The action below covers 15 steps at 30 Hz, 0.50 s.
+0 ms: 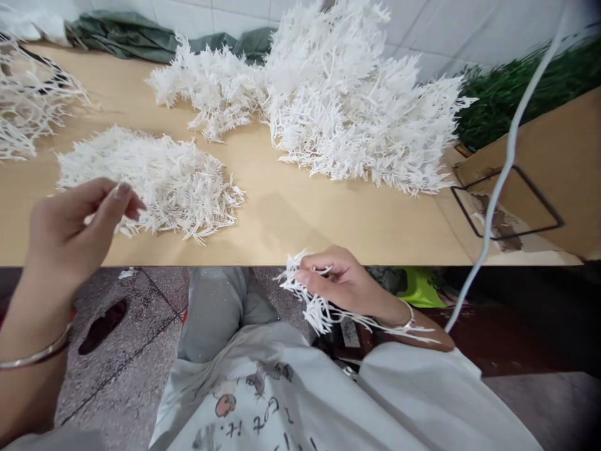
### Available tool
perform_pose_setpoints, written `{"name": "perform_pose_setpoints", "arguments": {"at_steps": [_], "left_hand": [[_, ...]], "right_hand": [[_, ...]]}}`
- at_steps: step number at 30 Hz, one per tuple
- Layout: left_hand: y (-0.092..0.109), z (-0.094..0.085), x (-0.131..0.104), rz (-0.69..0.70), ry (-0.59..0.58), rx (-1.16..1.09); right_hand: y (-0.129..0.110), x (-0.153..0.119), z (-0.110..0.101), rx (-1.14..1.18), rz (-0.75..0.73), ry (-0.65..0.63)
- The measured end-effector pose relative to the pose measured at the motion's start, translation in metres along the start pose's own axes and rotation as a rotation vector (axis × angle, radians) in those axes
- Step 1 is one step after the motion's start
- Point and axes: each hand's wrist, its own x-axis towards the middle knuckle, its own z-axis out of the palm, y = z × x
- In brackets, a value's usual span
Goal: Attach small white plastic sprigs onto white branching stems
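Closed around a bunch of white branching plastic sprigs [319,310], my right hand [345,282] is at the table's front edge. Some long stems trail from it along the wrist. My left hand [77,228] is raised over the left part of the table, thumb and fingertips pinched together; whatever they hold, if anything, is too small to make out. Just behind and right of it lies a flat pile of short white sprigs [164,178]. A much larger heap of white sprigs [357,106] stands at the back centre and right.
Loose white stems [23,103] lie at the far left of the wooden table [300,213]. Dark green cloth [126,34] lines the back. At right are a cardboard box [558,156], green strands [530,94], a black wire frame [539,188] and a hanging white cable [509,147].
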Motion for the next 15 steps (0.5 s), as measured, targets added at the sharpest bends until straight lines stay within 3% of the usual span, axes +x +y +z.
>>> {"name": "perform_pose_setpoints", "arguments": {"at_steps": [2, 3, 6, 8, 11, 15], "left_hand": [[0.003, 0.018, 0.044, -0.074, 0.008, 0.135], [0.001, 0.024, 0.061, -0.035, 0.072, 0.235], [-0.011, 0.026, 0.092, 0.004, 0.109, 0.566], [-0.015, 0.020, 0.098, -0.085, -0.019, 0.701], [-0.014, 0.014, 0.098, -0.206, -0.226, 0.718], [-0.010, 0.020, 0.096, -0.213, -0.306, 0.681]], "right_hand": [[0.001, 0.004, 0.005, 0.016, -0.014, 0.003], [0.001, 0.005, 0.006, 0.030, -0.018, 0.007], [0.001, 0.007, 0.004, 0.059, -0.039, 0.015], [0.001, 0.005, 0.002, 0.067, -0.050, 0.017], [0.001, 0.004, 0.000, 0.071, -0.042, 0.025], [0.001, 0.005, 0.001, 0.083, -0.050, 0.039]]}}
